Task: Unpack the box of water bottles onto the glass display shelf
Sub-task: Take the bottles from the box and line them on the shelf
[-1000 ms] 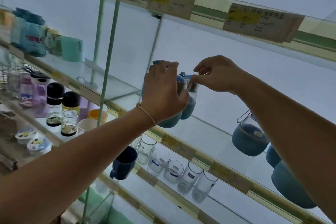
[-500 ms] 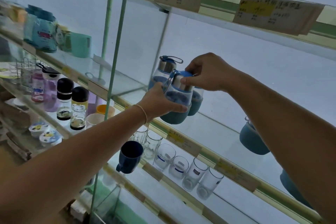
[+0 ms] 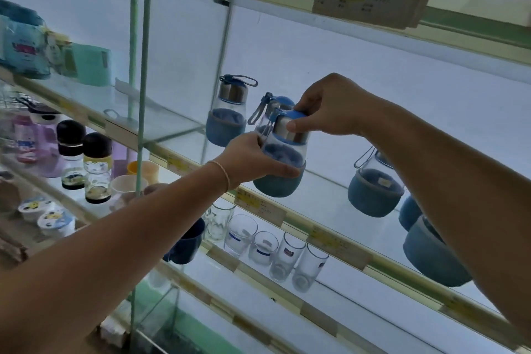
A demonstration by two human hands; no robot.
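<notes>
A person holds a water bottle [image 3: 283,159] at the front edge of the glass display shelf [image 3: 321,181], its long axis close to upright, blue cap uppermost and leaning slightly right in the head view. The left hand [image 3: 253,158] grips the bottle's middle, fingers curled round the top of the blue sleeve and the clear glass above it. The right hand [image 3: 324,112] pinches the cap, thumb on the steel collar and fingers over the blue top. The carry loop [image 3: 268,126] hangs down the cap's left side. Whether the base touches the glass cannot be told, as the sleeve's bottom overlaps the shelf edge.

A second bottle [image 3: 228,112] stands upright on the same shelf to the left. A third bottle [image 3: 280,102] just behind the held one is mostly hidden, only its cap and loop showing. A fourth bottle [image 3: 375,188] stands well apart to the right, its cap covered by the right forearm. The writing on the price cards [image 3: 370,0] above is too blurred to read. Tumblers [image 3: 267,244] line the shelf below.
</notes>
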